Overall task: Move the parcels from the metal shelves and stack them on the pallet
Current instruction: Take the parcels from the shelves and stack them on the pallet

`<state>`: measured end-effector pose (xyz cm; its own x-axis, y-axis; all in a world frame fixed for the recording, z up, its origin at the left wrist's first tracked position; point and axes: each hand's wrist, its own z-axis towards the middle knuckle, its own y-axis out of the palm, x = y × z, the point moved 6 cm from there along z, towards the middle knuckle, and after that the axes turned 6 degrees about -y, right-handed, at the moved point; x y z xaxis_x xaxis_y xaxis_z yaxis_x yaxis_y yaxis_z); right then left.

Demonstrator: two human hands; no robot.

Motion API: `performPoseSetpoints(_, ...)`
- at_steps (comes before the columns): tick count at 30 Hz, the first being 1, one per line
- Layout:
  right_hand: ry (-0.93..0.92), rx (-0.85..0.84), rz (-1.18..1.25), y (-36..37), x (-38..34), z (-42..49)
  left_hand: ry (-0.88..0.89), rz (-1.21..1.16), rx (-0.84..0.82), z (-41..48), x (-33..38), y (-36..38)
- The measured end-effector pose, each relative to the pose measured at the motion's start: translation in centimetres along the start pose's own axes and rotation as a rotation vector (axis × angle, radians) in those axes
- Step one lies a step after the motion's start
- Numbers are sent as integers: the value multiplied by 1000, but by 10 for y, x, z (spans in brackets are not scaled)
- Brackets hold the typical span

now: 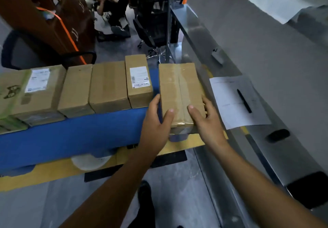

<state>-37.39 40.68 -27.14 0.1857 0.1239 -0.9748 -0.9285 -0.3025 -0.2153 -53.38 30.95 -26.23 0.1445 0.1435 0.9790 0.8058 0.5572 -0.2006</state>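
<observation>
From the head camera, both hands hold a taped parcel by its near end. The left hand grasps the near left corner, thumb lying on the top face and fingers curled down the left side. The right hand grasps the near right corner the same way, thumb on top and fingers wrapped round the right side. The taped parcel lies lengthwise away from the person at the right end of the blue pallet; whether it rests on the pallet or hangs just above it cannot be told.

A narrow strip of blue shows between it and a labelled parcel just to its left. Further left, two plain parcels stand side by side, touching, and then a wider parcel with a white label on top.

To the right runs a metal shelf. On it lies a sheet of paper with a pen on top, and further along a phone. Beyond the pallet stands a black office chair. The person's dark shoe shows on the grey floor between the forearms.
</observation>
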Motion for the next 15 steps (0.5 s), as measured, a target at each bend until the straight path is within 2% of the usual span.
performPoseSetpoints(6,83,42,-105,24,45,91,79,127,91,104,-2,-35)
performPoseSetpoints(15,155,-87,-146,72,82,173,144,292,142,186,-10,-42)
